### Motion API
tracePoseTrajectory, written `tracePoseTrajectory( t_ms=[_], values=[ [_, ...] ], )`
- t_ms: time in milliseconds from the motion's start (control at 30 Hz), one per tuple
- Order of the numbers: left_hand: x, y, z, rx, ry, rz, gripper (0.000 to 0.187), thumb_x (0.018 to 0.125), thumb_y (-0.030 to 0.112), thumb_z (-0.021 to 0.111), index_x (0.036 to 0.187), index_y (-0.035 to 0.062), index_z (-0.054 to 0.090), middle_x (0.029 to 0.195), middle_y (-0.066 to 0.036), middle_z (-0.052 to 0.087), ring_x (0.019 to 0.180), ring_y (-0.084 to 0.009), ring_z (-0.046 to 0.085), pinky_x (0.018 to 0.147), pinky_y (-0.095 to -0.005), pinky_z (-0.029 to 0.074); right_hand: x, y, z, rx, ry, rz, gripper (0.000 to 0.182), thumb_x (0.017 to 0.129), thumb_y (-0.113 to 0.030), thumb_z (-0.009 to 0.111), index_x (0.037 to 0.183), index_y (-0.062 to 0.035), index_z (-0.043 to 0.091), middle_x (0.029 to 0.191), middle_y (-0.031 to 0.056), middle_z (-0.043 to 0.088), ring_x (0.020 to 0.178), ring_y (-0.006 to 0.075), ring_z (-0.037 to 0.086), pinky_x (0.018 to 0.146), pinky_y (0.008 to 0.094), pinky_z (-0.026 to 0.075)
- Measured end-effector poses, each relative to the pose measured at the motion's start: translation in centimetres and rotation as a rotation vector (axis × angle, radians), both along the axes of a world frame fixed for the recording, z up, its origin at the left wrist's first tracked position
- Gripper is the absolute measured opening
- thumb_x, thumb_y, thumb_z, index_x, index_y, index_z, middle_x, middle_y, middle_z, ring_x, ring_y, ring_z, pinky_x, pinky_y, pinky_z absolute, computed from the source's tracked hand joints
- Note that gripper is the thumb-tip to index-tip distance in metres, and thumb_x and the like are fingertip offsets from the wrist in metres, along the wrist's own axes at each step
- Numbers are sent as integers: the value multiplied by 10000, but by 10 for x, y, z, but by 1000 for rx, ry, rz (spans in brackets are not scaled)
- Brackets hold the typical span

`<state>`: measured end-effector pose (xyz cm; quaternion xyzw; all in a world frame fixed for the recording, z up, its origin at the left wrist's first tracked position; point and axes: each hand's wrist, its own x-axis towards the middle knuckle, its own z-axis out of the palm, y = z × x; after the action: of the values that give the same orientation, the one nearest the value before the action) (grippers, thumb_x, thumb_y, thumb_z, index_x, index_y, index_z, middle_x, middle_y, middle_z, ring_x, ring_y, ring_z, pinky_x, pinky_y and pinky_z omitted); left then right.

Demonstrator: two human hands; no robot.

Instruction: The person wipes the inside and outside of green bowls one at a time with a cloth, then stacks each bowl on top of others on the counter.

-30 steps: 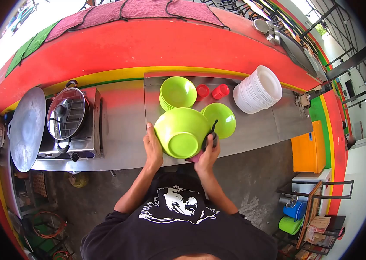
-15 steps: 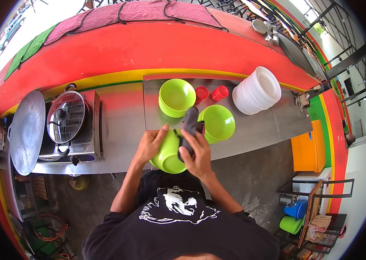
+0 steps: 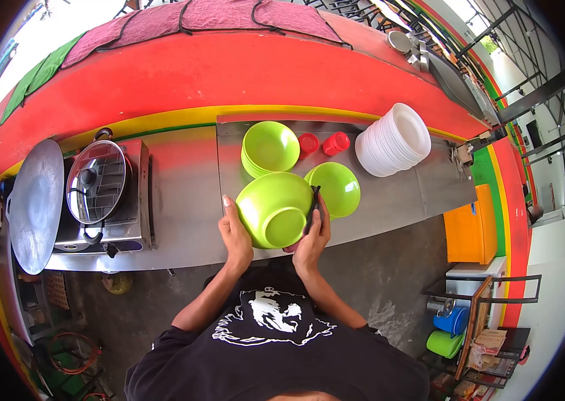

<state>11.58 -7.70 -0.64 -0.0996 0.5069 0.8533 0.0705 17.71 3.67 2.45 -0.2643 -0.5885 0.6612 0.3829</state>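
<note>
A lime-green bowl [image 3: 262,200] is tipped in front of me, its round foot and outer side facing up toward the camera. My left hand [image 3: 235,235] grips its left side, thumb up along the outside. At the right side, my right hand [image 3: 312,242] presses a dark cloth [image 3: 313,208] against the bowl; the fingers are partly hidden behind it. Just beyond stand a stack of green bowls [image 3: 270,147] and, to the right, a second green stack [image 3: 336,189], which the held bowl and cloth partly overlap.
Two red containers [image 3: 336,143] and a tall leaning stack of white bowls [image 3: 391,142] stand on the steel counter [image 3: 185,207]. To the left are a gas stove [image 3: 137,200], a lidded pan [image 3: 97,180] and a large metal wok [image 3: 36,206]. A red wall [image 3: 229,73] rises behind.
The bowl has been raised and turned so its foot faces up more. My right hand and cloth have moved from across its top to its right side. My left hand has shifted lower.
</note>
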Motion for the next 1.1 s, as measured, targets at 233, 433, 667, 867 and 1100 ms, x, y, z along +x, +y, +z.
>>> tracePoseTrajectory(
  t_ms=[233,433,667,867,1100],
  values=[
    [-24,-21,38,-320,109,-370,596,1069,467,503,773,-27,655,653,38,554,623,-47,438,560,-272,383,-4,38,-10,-215,-134,123,305,1016,-240,646,1133,40,676,751,-4,636,583,15,510,491,231,357],
    [-41,-28,35,-440,195,-542,576,1058,433,543,854,-85,687,605,-1,586,592,-74,450,531,-333,413,-4,20,15,537,-222,311,342,945,-204,688,1227,-12,661,956,79,671,758,123,599,604,265,438],
    [-39,-35,36,-762,408,-539,623,1078,455,483,786,-65,663,560,2,548,554,-94,441,512,-353,387,-15,20,30,900,-90,514,485,852,-234,712,1272,-3,641,1151,187,651,1032,314,636,930,389,487],
    [-38,-25,32,-75,75,-46,614,1092,502,413,707,54,582,660,47,566,567,-76,465,530,-293,392,-16,-13,-7,38,87,139,430,1077,-213,482,1435,24,468,1382,131,550,1252,215,545,1073,335,427],
    [-12,-1,11,110,-53,181,575,1068,531,434,1045,-3,647,972,-68,680,899,-147,637,791,-308,517,-39,-21,-21,-331,146,-8,400,1076,-259,524,1374,7,509,1333,110,567,1225,175,553,1035,342,463]
  ],
)
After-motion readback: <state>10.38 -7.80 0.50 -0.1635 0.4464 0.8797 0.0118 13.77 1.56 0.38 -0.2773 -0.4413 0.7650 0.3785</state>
